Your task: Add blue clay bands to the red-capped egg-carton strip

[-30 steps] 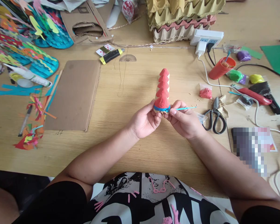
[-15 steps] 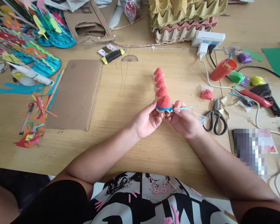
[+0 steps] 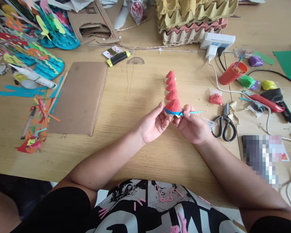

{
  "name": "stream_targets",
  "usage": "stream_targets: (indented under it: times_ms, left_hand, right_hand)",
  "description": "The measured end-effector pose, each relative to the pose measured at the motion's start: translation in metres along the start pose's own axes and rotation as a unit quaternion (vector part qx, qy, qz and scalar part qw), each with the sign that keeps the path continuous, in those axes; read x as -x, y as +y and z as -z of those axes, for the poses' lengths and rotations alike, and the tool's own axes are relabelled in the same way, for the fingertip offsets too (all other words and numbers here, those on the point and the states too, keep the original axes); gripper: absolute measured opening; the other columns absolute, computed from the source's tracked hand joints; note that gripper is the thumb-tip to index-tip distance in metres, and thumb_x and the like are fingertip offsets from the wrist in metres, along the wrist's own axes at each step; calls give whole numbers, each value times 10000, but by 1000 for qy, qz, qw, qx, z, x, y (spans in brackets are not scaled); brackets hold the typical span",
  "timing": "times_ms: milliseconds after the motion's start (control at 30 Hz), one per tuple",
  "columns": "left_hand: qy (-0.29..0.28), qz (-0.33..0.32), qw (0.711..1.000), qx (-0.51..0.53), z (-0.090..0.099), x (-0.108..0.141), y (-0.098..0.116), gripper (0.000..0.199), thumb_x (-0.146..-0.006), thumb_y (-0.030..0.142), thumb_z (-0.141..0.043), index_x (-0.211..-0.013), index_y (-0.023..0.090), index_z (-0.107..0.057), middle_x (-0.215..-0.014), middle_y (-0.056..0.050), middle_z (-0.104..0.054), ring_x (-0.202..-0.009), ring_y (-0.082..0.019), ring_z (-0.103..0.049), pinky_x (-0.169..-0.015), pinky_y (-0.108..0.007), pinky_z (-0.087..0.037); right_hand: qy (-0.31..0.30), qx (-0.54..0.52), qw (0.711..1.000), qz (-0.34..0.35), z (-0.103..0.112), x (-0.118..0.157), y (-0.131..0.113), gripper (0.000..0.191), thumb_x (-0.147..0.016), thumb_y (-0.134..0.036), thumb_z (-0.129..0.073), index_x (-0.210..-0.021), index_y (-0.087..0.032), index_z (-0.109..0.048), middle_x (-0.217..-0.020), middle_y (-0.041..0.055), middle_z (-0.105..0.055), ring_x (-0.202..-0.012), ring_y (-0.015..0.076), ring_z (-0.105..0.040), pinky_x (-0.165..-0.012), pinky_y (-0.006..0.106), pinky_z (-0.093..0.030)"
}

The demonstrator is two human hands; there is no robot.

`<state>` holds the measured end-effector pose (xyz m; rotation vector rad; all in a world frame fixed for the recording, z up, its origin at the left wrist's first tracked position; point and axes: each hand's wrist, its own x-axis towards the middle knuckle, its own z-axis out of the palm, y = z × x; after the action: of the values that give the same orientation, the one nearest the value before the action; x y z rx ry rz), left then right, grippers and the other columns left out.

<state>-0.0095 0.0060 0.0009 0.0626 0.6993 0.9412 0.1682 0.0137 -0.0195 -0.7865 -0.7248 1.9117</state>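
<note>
A strip of egg-carton bumps with red tops (image 3: 172, 105) points away from me at the middle of the table. A blue band (image 3: 171, 112) runs around the base of its nearest bump. My left hand (image 3: 154, 124) is at the left of that bump, thumb raised and fingers curled at the strip's lower edge. Between the thumb and fingers of my right hand (image 3: 192, 124) is a thin blue stick (image 3: 196, 112), its left end at the right side of the blue band. The fingers of my right hand also touch the strip's near end.
Black-handled scissors (image 3: 224, 124) lie right of my right hand. Farther right are a red cup (image 3: 232, 73), bagged clay and white cables. A cardboard sheet (image 3: 79, 97) lies at the left. Egg trays (image 3: 194, 19) and a power strip (image 3: 217, 40) stand at the back.
The red-topped strip has shifted slightly right and turned a little. My left thumb has come away from the bump's side. The right hand keeps its pinch on the stick.
</note>
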Motion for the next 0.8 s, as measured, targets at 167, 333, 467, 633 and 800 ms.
stream_targets:
  times_ms: [167,333,467,633,800]
  left_hand:
    - [-45,-32,998,-42,5,1,-1,140,-1001,212,-692,-930,107,-752,-793,-30,-756,-685,-56,-743,-657,-96,-600]
    - [-67,-65,993,-70,7,1,0,143,-999,217,-693,-940,104,-758,-820,-42,-760,-709,-73,-752,-654,-115,-602]
    - [-29,-40,998,-27,3,0,1,217,-1049,244,-617,-927,118,-745,-777,-30,-739,-679,-71,-741,-629,-121,-595]
    - [-20,-24,1000,-5,1,-1,0,218,-1054,210,-596,-920,118,-742,-777,-23,-734,-681,-66,-739,-650,-125,-606]
    - [-22,-41,999,-16,4,-2,-7,170,-1029,197,-637,-942,121,-761,-843,-34,-770,-709,-68,-747,-666,-130,-609]
  right_hand:
    - [-2,7,1000,7,1,0,-2,424,-706,-430,-958,-746,-262,-571,-743,-61,-697,-695,106,-666,-663,243,-565]
    - [-1,0,1000,16,0,0,-1,395,-726,-420,-949,-749,-261,-587,-752,-58,-697,-722,107,-668,-679,239,-555]
    - [1,13,1000,24,-2,2,-2,404,-739,-418,-946,-729,-255,-577,-777,-54,-665,-759,115,-641,-714,265,-546]
    - [10,68,996,49,-6,4,-4,357,-745,-437,-940,-754,-274,-623,-807,-36,-631,-775,134,-572,-713,275,-525]
    - [48,93,989,108,-13,8,-4,280,-786,-408,-904,-787,-291,-650,-964,-20,-633,-906,153,-587,-821,293,-530]
